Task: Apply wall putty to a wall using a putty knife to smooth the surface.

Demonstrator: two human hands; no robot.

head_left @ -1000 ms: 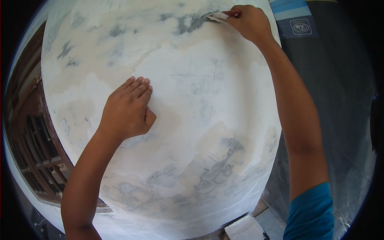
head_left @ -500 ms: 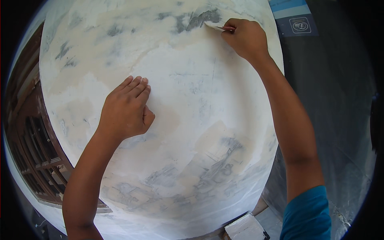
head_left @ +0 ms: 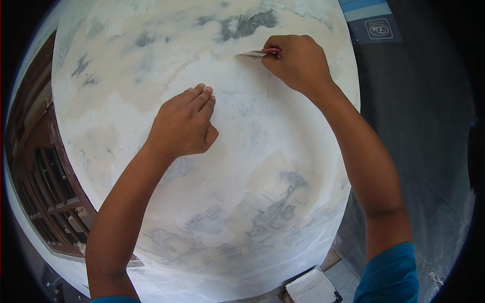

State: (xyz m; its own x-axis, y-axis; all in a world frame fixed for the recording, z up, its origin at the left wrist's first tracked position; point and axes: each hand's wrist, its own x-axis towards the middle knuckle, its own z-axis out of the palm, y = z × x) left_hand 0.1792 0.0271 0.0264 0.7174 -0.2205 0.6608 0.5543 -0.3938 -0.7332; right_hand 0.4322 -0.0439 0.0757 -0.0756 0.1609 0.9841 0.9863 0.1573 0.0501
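A putty knife [head_left: 248, 53] with a thin pale blade and a reddish handle is gripped in my right hand [head_left: 298, 63]. Its blade points left and lies close to the white wall [head_left: 283, 121], which carries cream and grey smeared patches of filler. Lower and to the left, my left hand [head_left: 184, 122] rests against the wall, fingers stretched out side by side and thumb tucked in. Its palm is hidden. Above the knife, a dark grey patch [head_left: 257, 22] shows on the wall.
A brown wooden window frame [head_left: 55, 187] with slats and panes is on the left. At the bottom right sits a white-smeared, box-like object [head_left: 312, 288]. A dark surface [head_left: 419, 126] fills the right side, with a blue printed panel [head_left: 376, 30] at its top.
My right hand has brought the putty knife left and slightly down, away from the dark grey patch. My left hand has slid right and a little up along the wall.
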